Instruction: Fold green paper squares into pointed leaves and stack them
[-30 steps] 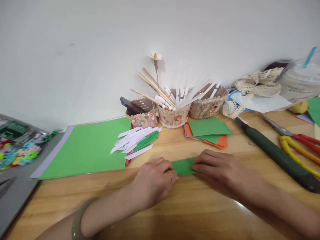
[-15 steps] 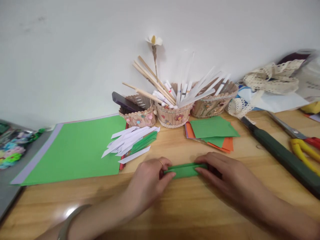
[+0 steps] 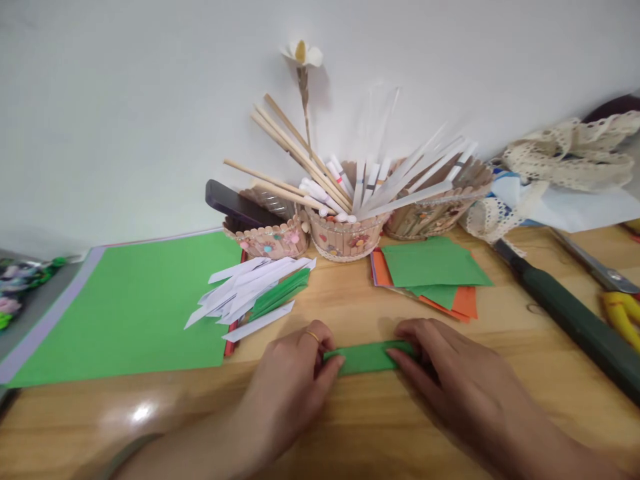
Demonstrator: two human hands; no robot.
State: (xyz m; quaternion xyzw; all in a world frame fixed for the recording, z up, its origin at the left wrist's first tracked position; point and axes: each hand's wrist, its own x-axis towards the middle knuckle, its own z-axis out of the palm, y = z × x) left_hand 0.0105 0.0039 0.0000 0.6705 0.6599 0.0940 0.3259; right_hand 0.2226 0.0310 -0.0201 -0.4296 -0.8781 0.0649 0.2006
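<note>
A small folded strip of green paper [image 3: 367, 357] lies flat on the wooden table [image 3: 350, 427] in front of me. My left hand [image 3: 293, 380], with a ring on one finger, pinches the strip's left end between thumb and fingers. My right hand [image 3: 450, 383] presses its fingertips down on the right end. Both hands rest on the table with the strip between them.
A large green sheet [image 3: 130, 310] lies at left, with a pile of white and green paper strips [image 3: 250, 293] beside it. Behind stand three popsicle-stick baskets [image 3: 345, 233] with sticks and a phone [image 3: 235, 205]. Green and orange squares [image 3: 433, 270], a dark knife [image 3: 570, 313] and lace [image 3: 570, 157] lie at right.
The strip has been folded narrower and both hands have closed in on its ends. The view has shifted closer and to the right.
</note>
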